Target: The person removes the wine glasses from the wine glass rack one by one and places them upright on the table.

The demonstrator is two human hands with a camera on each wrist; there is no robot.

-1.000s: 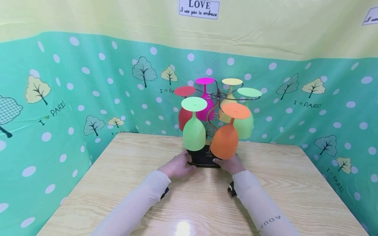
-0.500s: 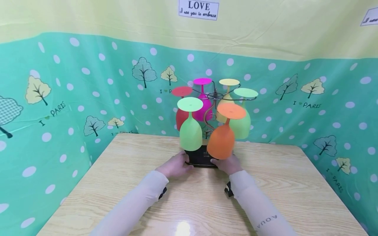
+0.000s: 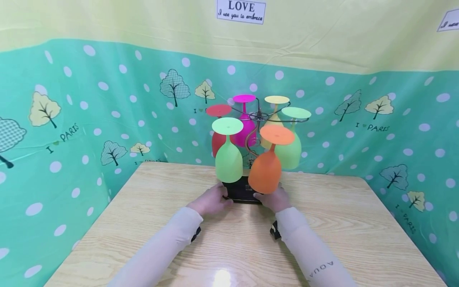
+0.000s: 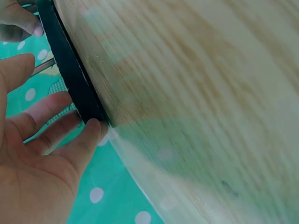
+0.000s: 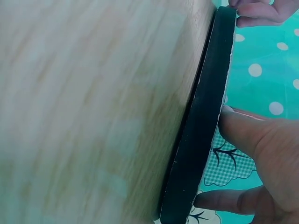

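Observation:
Both hands hold the black base (image 3: pixel 238 193) of a metal wine glass rack (image 3: pixel 259 116). My left hand (image 3: pixel 211 200) grips the base's left end; in the left wrist view its fingertips (image 4: pixel 93 125) meet the corner. Across from it, my right hand (image 3: pixel 277 199) holds the right end, thumb on the top edge, partly hidden behind an orange glass (image 3: pixel 266 171). Upside down on the rack's arms also hang a light green glass (image 3: pixel 228 163), a red one (image 3: pixel 216 141), a magenta one (image 3: pixel 247 129), a yellow one (image 3: pixel 270 121) and another green glass (image 3: pixel 289 153).
The rack stands toward the back of a light wooden table (image 3: pixel 322 239). Behind it and along both sides hangs a green and yellow curtain (image 3: pixel 132 99) with dots and trees. The glasses spread out wider than the base, above both hands.
The rack with its glasses has shifted a little to the left along the table. Both hands moved with it and kept their hold on the base.

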